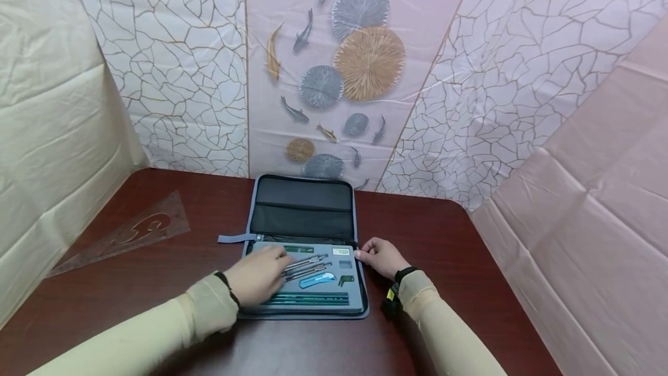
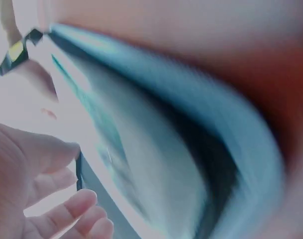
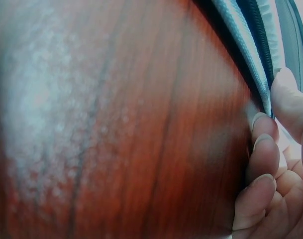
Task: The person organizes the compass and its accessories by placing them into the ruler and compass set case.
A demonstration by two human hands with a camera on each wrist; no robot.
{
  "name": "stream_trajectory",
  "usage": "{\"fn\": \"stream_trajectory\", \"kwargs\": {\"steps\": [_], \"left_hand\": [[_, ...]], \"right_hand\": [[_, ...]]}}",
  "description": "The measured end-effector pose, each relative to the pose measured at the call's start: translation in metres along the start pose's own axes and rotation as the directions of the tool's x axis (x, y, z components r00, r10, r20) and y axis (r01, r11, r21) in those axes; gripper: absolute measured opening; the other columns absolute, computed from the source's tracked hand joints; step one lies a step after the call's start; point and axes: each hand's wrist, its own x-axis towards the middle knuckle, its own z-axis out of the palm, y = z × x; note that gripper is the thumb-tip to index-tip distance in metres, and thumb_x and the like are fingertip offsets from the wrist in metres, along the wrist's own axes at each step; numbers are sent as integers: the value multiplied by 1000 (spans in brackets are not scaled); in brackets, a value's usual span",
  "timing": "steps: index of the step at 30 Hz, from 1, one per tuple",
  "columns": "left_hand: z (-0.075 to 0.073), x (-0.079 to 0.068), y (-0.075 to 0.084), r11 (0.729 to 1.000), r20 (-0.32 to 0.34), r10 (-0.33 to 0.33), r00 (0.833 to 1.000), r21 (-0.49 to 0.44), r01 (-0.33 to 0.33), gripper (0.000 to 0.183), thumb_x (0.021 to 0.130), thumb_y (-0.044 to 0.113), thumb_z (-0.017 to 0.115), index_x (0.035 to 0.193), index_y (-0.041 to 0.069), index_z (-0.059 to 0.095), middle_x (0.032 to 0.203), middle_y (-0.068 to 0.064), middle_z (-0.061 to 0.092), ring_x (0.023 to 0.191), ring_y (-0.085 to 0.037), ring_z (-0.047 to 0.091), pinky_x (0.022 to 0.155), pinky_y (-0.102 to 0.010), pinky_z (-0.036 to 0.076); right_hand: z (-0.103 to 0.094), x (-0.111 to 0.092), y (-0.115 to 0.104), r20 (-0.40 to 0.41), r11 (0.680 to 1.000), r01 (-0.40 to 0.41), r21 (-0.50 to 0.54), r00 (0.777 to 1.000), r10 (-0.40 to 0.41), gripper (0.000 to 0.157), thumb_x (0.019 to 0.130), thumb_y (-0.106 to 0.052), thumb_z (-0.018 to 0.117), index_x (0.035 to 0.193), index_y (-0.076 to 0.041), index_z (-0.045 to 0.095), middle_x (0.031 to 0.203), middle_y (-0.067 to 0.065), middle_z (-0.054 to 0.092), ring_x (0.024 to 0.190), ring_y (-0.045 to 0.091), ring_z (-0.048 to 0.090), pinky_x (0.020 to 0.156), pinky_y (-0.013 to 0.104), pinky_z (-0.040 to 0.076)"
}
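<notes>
An unzipped drawing-instrument case [image 1: 302, 193] lies on the table, its dark lid folded back. Its grey tray [image 1: 356, 300] holds two metal compass-like tools [image 1: 309, 272], a blue cutter [image 1: 318, 281], a row of green pencils [image 1: 313, 299], a white eraser [image 1: 341, 252] and a small green piece [image 1: 345, 279]. Over the tray's left side is my left hand [image 1: 261, 274], covering part of it; in the left wrist view its fingers [image 2: 66, 211] are loosely bent with nothing between them. My right hand [image 1: 383, 257] pinches the case's right edge [image 3: 246, 50] between thumb and fingers.
A clear set square [image 1: 156, 225] lies on the table at the left. A light blue strap [image 1: 235, 238] sticks out from the case's left side. Patterned cloth [image 1: 313, 132] hangs behind the table, with plain cloth at both sides.
</notes>
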Motion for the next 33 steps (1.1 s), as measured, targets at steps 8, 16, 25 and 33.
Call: {"fn": "stream_trajectory", "kwargs": {"steps": [8, 16, 25, 33], "left_hand": [[-25, -35, -42, 990, 65, -142, 988, -1, 143, 55, 88, 42, 69, 128, 6, 60, 115, -11, 58, 104, -25, 57, 86, -46, 49], [-26, -65, -65, 979, 160, -206, 965, 26, 204, 65, 72, 53, 80, 118, 10, 65, 102, -1, 55, 93, -19, 55, 75, -43, 51], [-22, -73, -71, 981, 185, -193, 964, 48, 188, 50, 69, 41, 86, 105, 13, 66, 100, -2, 54, 91, -20, 55, 72, -43, 51], [-20, -76, -75, 988, 149, -151, 977, 39, 147, 40, 69, 36, 86, 96, 16, 66, 92, 1, 53, 82, -17, 55, 66, -42, 50]], "right_hand": [[0, 1, 2, 11, 1000, 8, 6, 1000, -8, 30, 88, -41, 71, 92, -13, 61, 71, 4, 54, 65, 19, 50, 58, 29, 38], [-2, 0, -1, 9, 1000, -4, 19, 1000, 4, 29, 88, -40, 71, 92, -13, 61, 71, 5, 55, 65, 20, 50, 58, 30, 38], [-1, 1, -1, 3, 1000, 5, 11, 1000, -5, 29, 88, -40, 71, 92, -13, 61, 71, 4, 54, 64, 19, 50, 58, 30, 38], [1, 2, 2, 4, 1000, 10, 13, 1000, -10, 27, 88, -39, 71, 91, -13, 61, 70, 4, 54, 65, 19, 50, 58, 30, 39]]}}
